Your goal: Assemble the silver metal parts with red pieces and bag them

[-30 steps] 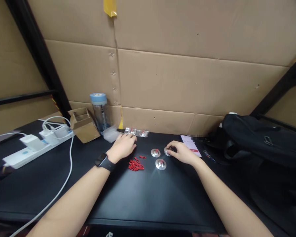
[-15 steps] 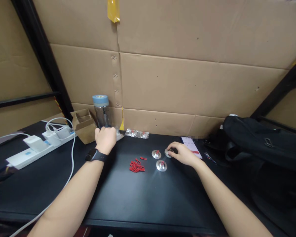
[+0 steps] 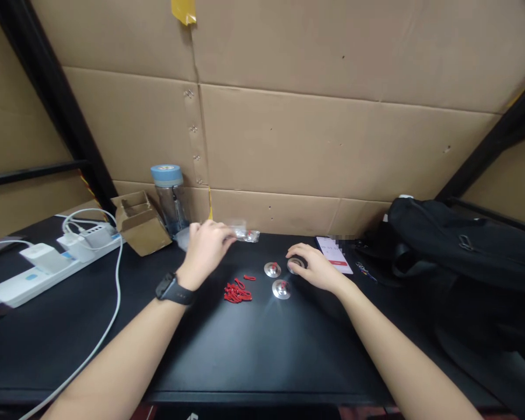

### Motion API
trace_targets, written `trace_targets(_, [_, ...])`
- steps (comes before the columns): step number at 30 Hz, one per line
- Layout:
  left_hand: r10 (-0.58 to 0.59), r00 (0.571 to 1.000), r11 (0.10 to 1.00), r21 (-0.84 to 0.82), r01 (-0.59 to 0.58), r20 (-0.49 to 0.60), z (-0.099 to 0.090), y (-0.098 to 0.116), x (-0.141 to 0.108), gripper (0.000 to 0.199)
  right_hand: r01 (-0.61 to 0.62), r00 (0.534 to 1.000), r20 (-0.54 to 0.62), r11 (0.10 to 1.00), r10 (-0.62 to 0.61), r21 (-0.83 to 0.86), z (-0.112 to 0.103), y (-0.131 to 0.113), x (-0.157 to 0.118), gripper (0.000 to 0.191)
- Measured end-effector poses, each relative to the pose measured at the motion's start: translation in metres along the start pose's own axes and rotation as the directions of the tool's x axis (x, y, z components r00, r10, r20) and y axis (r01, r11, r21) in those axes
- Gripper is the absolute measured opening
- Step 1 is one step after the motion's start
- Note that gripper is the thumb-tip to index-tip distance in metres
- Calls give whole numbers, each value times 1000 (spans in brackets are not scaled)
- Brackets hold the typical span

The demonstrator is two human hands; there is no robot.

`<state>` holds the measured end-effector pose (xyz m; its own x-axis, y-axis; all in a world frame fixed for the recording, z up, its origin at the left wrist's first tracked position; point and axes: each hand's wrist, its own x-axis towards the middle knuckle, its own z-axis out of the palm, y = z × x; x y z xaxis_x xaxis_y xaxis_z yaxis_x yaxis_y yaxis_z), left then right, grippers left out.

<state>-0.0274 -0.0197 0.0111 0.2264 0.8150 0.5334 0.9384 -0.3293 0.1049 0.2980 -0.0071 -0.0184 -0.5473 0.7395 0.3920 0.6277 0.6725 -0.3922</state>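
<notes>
My left hand (image 3: 209,248), with a dark watch on the wrist, is over the back of the table, fingers closed on a clear plastic packet (image 3: 237,227). A packet with small metal and red pieces (image 3: 251,236) lies just beyond. My right hand (image 3: 308,265) curls its fingers and thumb around the rim of a round metal disc (image 3: 294,267) lying on the table. To its left are two more silver discs with red loops, one further back (image 3: 272,269) and one nearer (image 3: 282,289). A pile of red cord loops (image 3: 237,293) lies left of them.
A blue-lidded bottle (image 3: 168,195) and an open cardboard box (image 3: 142,224) stand at the back left. A white power strip (image 3: 17,289) with a cable lies left. A phone (image 3: 333,254), keys (image 3: 365,272) and a black backpack (image 3: 468,251) are right.
My left hand has moved right from beside the bottle, and clear plastic now shows at its fingers. My right hand stays at the disc, its fingers a little wider. The view has shifted slightly.
</notes>
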Motion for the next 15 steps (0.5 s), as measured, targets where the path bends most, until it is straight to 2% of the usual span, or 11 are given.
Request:
trace_targets(3, [164,986,984,-71,-160,44,29,24,-8,25,32,999,31,999,-32,18,-5,-12,-1,18])
trace_targets(6, [245,966,968,-75,-238,88,49,39,-17,30,56,990,127,997,-62,50,-13,-25,-3,26])
trace_targets(9, [349,931,934,-116,-337,106,52,51,-20,49,72,950,296,991,-102,109,-16,-34,-4,36])
trace_targets(11, [424,898,902,-139,-408,117,52,58,-19,53,95,919,370,988,-135,124,-13,-36,-4,30])
trace_targets(13, [475,871,877,-149,-456,129,53,65,-17,44,131,910,381,984,-166,117,-8,-35,-4,17])
trace_targets(15, [504,853,861,-166,-482,137,56,69,-14,29,162,916,355,982,-186,96,-2,-34,-4,12])
